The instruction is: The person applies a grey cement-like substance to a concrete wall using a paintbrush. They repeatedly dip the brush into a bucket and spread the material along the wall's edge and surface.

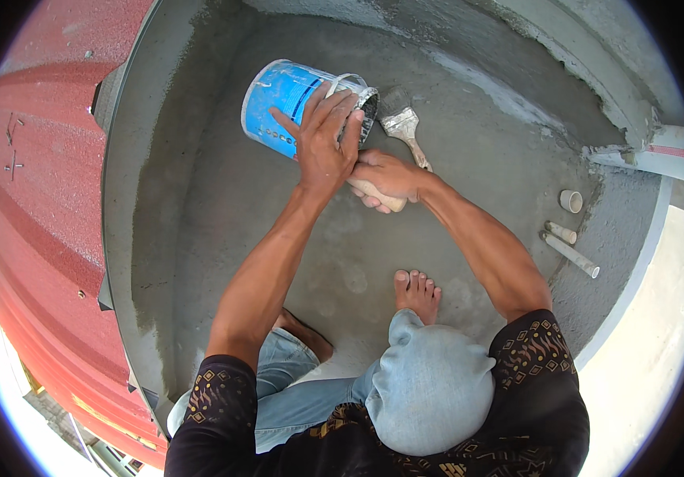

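Observation:
A blue paint bucket [278, 102] is tipped on its side on the grey cement floor, its mouth toward the right. My left hand [328, 147] lies on its side near the rim, fingers spread. In my right hand [390, 176], just below the bucket's mouth, is a light wooden handle [377, 195]; the hands and bucket hide the tool's other end, so its kind does not show. A wide paintbrush [401, 126] with a cement-smeared ferrule lies right of the bucket, bristles toward the far side, its handle end beside my right wrist.
Cement-coated low walls curve round the floor. Short pieces of white pipe [571, 253] stick out at the right, and a larger white pipe [664, 151] enters at the far right corner. Red metal roofing [48, 183] lies beyond the left wall. My bare foot [417, 292] is on the floor.

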`<state>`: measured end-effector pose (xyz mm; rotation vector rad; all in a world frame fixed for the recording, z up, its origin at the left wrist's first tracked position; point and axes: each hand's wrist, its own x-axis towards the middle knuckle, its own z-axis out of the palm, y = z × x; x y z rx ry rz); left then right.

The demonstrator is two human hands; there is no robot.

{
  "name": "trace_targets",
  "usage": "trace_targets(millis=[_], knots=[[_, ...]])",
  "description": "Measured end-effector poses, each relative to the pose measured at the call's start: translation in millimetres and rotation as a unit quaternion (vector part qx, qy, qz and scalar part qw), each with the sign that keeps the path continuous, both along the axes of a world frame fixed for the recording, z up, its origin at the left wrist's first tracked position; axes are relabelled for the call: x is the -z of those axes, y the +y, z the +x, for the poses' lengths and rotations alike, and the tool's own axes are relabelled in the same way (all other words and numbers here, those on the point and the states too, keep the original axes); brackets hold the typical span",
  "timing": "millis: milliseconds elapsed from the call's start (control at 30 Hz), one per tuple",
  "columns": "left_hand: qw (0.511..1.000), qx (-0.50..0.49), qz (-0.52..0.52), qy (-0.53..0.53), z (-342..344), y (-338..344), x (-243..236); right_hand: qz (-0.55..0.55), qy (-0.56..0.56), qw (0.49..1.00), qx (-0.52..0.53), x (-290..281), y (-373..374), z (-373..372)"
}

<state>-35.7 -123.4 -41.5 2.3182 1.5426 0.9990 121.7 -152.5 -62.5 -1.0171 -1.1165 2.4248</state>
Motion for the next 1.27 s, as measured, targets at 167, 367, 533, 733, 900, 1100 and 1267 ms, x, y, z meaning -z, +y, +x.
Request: trace_targets(millis=[167, 367, 533, 733, 900, 1100, 1267], knots=[[0.999, 0.026, -0.035, 0.028, -9, 3, -6, -0.147, 0.201, 0.967, 0.054, 26, 0, 6], [1.000, -0.028, 0.007, 0.001, -22, 4, -21, -0.238, 0.335, 0.906, 0.097, 46, -8, 0], [0.982, -0.113, 0.038, -0.146, -75, 27, -38, -0.199, 0.324, 0.918, 0.110, 30, -9, 3], [0.919, -0.234, -0.055, -0.313, -155, 49, -44, -0.183, 0.380, 0.899, 0.118, 3, -14, 17], [0.831, -0.361, -0.134, -0.400, -217, 43, -27, -0.113, 0.384, 0.900, 0.171, -22, -25, 31], [0.935, -0.307, -0.038, -0.174, -104, -66, -46, -0.055, 0.270, 0.918, 0.284, -36, -38, 40], [0.814, -0.109, -0.383, -0.422, 10, -103, -29, -0.014, 0.146, 0.936, 0.319, -16, -36, 36]])
